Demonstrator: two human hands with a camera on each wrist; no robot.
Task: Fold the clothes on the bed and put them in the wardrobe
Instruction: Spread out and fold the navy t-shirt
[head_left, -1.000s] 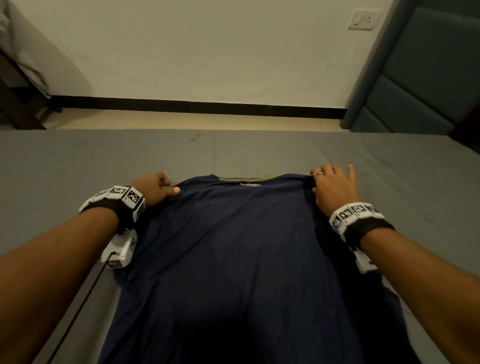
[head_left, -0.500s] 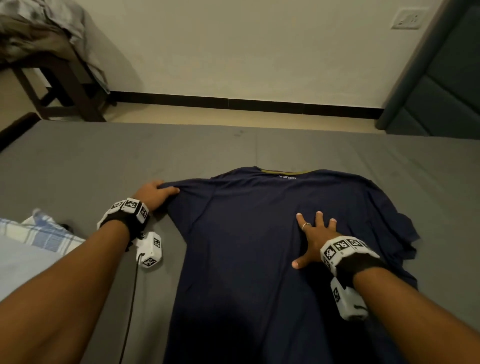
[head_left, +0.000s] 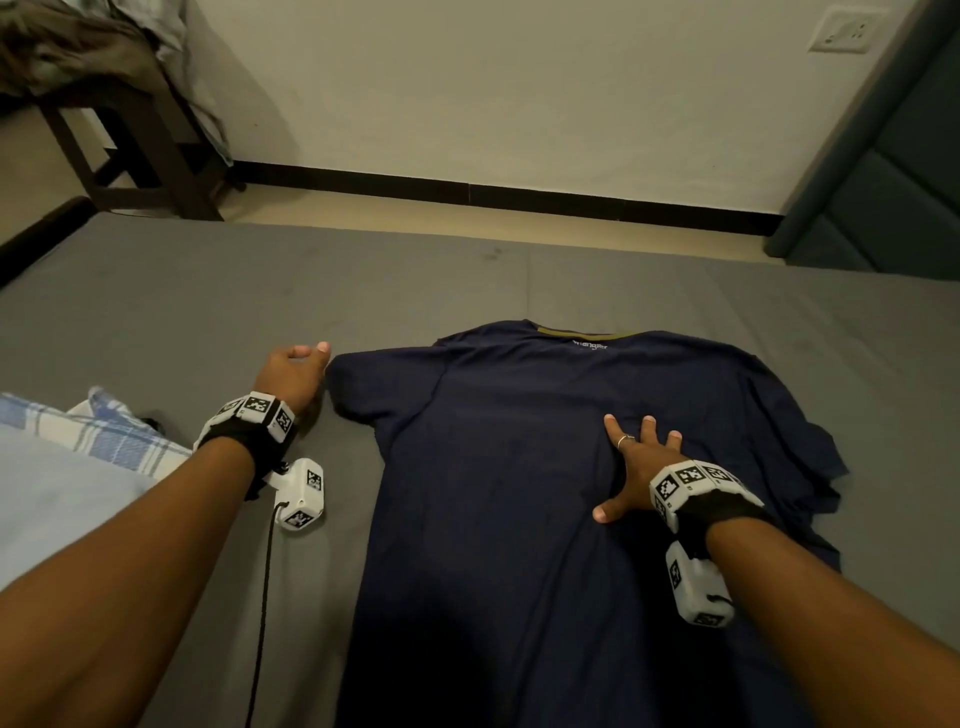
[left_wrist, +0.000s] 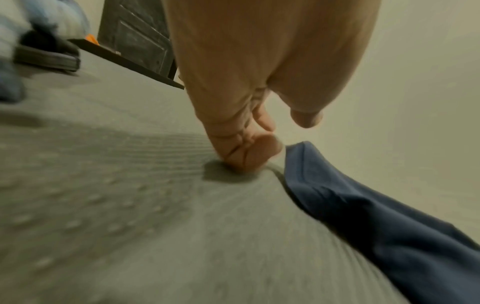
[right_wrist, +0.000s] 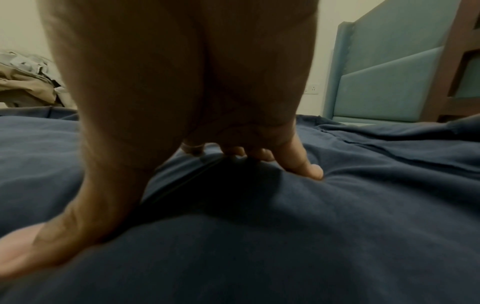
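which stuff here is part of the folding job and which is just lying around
Part of the job:
navy t-shirt, spread on the bed
right hand, pressing flat on it
left hand, beside the sleeve
checked cloth, likely next

Lying about:
wooden stool with heaped clothes
wall socket

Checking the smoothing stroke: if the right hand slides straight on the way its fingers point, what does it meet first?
More shirt: the right hand points toward the collar, then bare bed.
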